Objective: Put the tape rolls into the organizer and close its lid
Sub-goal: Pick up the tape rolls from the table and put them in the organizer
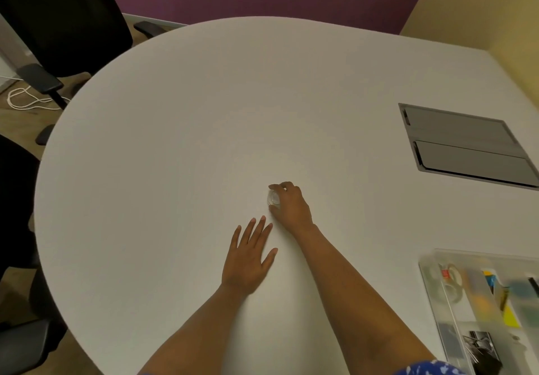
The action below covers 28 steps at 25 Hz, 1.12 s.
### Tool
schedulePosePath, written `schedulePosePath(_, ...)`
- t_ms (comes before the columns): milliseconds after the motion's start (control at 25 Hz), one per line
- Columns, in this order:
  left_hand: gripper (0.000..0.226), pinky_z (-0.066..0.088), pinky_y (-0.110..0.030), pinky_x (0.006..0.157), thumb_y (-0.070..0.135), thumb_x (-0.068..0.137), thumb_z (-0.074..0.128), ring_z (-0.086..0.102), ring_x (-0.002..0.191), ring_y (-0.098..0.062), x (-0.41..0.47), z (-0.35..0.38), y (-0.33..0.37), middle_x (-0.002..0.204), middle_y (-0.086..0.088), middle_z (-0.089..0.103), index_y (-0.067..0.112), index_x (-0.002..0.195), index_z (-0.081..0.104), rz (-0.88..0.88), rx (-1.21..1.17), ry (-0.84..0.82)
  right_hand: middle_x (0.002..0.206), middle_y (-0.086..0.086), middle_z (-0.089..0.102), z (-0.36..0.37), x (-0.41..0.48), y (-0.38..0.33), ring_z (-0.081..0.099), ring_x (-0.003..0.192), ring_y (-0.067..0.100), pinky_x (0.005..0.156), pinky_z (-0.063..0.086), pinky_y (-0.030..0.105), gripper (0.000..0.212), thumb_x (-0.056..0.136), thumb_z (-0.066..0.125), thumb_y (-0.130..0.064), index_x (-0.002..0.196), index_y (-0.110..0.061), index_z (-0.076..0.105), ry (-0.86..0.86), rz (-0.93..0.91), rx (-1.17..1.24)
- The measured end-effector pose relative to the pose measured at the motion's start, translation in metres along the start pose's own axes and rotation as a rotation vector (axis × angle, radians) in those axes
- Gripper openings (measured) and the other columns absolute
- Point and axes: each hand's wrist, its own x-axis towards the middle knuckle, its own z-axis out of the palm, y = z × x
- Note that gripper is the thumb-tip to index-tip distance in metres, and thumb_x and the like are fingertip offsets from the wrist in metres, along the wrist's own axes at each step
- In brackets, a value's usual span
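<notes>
Pretty dim, warm yellowish light on your round white table (204,112), no harsh glare. Your right hand (290,204) only throws a soft shadow beside its wrist. Wide-angle lens bends the table edge far left of your left hand (248,258). The clear plastic organizer (431,296), well right of both hands, looks smeared and blurry.
</notes>
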Motion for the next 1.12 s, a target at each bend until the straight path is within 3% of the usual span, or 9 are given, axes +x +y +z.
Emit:
schedulePosePath(200, 0.058, -0.02, -0.031, 0.116, 0.046, 0.1, 0.023, -0.005, 0.15, -0.015, 0.0, -0.002, 0.005, 0.16, 0.01, -0.005, 0.026, 0.152, 0.006, -0.02, -0.024, -0.041, 0.139, 0.008, 0.046, -0.02, -0.026, 0.014, 0.043, 0.126, 0.026, 0.096, 0.048, 0.038, 0.048, 0.088, 0.063, -0.018, 0.134, -0.017, 0.049, 0.051, 0.013, 0.05)
schedulePosePath(400, 0.054, -0.006, -0.038, 0.121, 0.037, 0.103, 0.021, -0.005, 0.15, -0.014, -0.011, -0.006, 0.028, 0.163, 0.004, -0.003, 0.023, 0.153, 0.005, -0.105, -0.063, -0.102, 0.139, 0.007, 0.045, -0.05, -0.057, 0.04, 0.043, 0.125, 0.026, 0.096, 0.048, 0.038, 0.048, 0.088, 0.063, -0.016, 0.134, -0.017, 0.049, 0.101, 0.018, 0.069)
schedulePosePath(1120, 0.055, -0.006, -0.038, 0.122, 0.036, 0.103, 0.018, -0.007, 0.15, -0.015, -0.032, 0.048, 0.243, 0.163, 0.001, -0.007, 0.021, 0.153, 0.001, -0.08, -0.048, -0.153, 0.135, 0.007, 0.048, -0.156, -0.179, 0.236, 0.042, 0.127, 0.024, 0.097, 0.042, 0.031, 0.047, 0.085, 0.065, -0.01, 0.13, -0.016, 0.053, 0.264, 0.098, 0.231)
